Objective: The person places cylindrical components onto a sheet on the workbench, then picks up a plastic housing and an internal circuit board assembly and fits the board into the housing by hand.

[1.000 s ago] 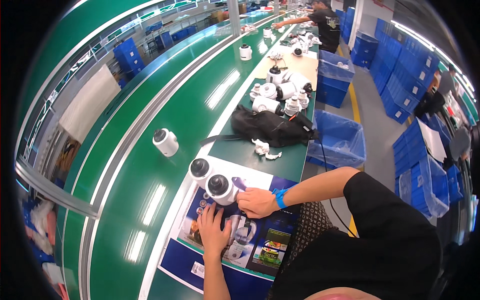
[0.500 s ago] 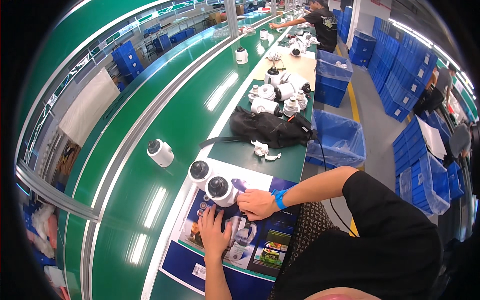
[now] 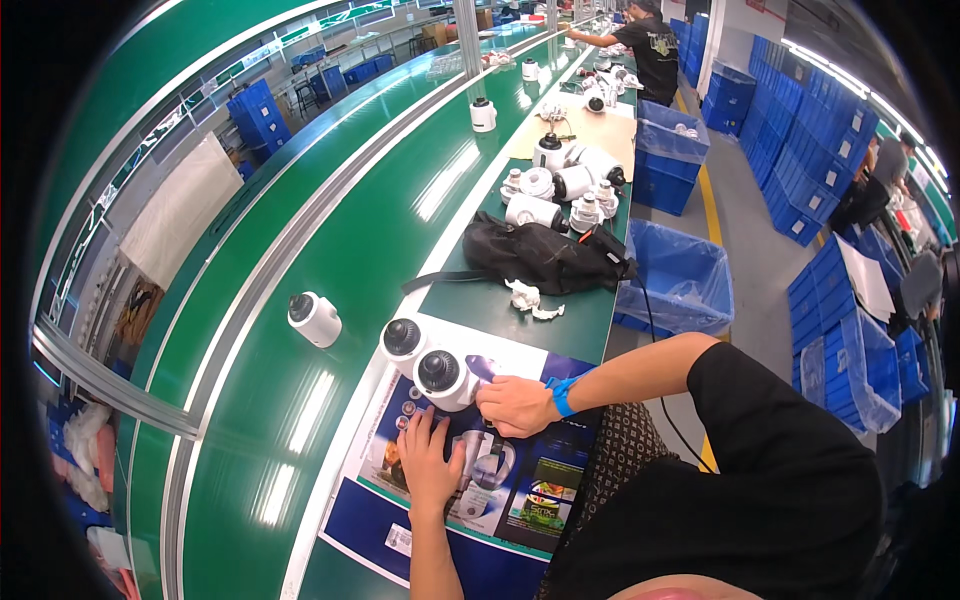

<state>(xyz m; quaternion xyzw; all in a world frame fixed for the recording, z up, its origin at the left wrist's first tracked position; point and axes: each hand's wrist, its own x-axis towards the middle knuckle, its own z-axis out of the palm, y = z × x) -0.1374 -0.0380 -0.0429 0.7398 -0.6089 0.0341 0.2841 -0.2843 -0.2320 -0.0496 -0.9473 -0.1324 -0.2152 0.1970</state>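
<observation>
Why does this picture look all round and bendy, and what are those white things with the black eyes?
The camera sits on a person's head and looks down, and its wide lens bends straight lines. The two arms coming from below belong to that person. The right hand grips a white security camera, with a second white camera beside it. The left hand lies flat on a colourful printed sheet on the bench. A third white camera sits on the long green belt. Farther along lie a black bag and more camera parts. Another person works at the far end.
</observation>
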